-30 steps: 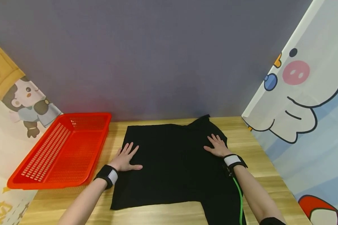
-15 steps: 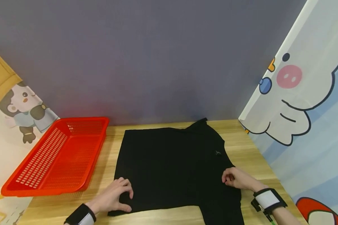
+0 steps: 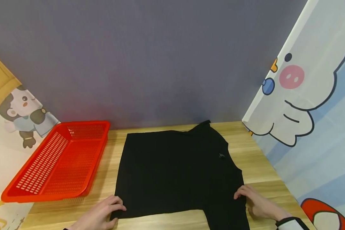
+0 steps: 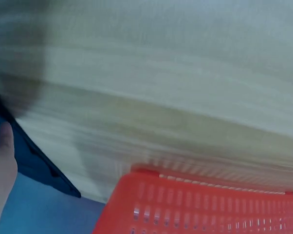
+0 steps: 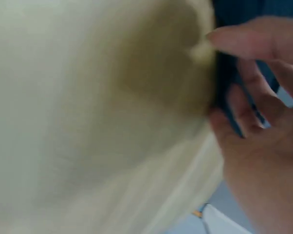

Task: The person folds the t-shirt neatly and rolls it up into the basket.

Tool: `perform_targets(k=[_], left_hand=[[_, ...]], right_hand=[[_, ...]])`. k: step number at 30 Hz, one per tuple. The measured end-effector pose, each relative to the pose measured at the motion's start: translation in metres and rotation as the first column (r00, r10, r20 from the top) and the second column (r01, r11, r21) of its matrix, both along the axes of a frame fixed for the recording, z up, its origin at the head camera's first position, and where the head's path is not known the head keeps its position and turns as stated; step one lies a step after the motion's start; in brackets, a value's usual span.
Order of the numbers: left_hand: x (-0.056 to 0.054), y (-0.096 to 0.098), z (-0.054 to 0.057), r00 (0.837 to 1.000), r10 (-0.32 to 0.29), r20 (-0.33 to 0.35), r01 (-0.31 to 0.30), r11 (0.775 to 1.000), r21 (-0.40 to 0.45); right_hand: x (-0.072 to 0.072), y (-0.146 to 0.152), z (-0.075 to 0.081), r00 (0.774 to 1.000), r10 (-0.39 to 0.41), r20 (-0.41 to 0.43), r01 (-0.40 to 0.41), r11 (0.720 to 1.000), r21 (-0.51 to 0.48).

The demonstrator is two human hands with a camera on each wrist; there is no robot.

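A black T-shirt (image 3: 172, 172) lies flat and sideways on the wooden table, a sleeve (image 3: 225, 212) reaching toward the near edge. At its near left corner my left hand (image 3: 102, 212) is low over the cloth, fingers bent and thumb apart from them. The left wrist view shows only part of this hand at its edge. My right hand (image 3: 257, 203) is at the shirt's right edge by the sleeve, with its fingers loosely bent over the cloth. In the right wrist view the right thumb and fingers (image 5: 253, 39) stand apart around dark fabric; no firm pinch shows.
A red plastic basket (image 3: 93, 174) with slotted sides stands on the table to the left of the shirt. Behind the table (image 3: 264, 172) rises a grey wall (image 3: 161, 64). Cartoon-printed sheets (image 3: 319, 127) hang on both sides.
Both hands lay spread flat on the shirt a second ago. They have lifted and drawn nearer, to its near left corner and its right edge by the sleeve. The shirt keeps its shape.
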State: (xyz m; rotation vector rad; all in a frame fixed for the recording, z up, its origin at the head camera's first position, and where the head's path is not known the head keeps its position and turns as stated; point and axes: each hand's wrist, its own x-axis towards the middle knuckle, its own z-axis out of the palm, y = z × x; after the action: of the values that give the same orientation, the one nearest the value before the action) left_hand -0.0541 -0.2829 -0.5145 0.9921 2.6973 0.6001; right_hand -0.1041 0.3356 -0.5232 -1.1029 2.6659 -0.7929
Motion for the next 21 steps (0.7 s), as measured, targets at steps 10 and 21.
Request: perform_targets(k=[10, 21], left_hand=[[0.008, 0.001, -0.012, 0.934, -0.117, -0.339, 0.103, 0.993, -0.059], [0.005, -0.006, -0.031, 0.79, -0.058, -0.61, 0.149, 0.984, 0.098]], right_hand=[[0.009, 0.003, -0.02, 0.974, -0.069, -0.217, 0.039, 0.99, -0.135], [0.02, 0.001, -0.025, 0.914, -0.117, -0.387, 0.053, 0.984, -0.173]])
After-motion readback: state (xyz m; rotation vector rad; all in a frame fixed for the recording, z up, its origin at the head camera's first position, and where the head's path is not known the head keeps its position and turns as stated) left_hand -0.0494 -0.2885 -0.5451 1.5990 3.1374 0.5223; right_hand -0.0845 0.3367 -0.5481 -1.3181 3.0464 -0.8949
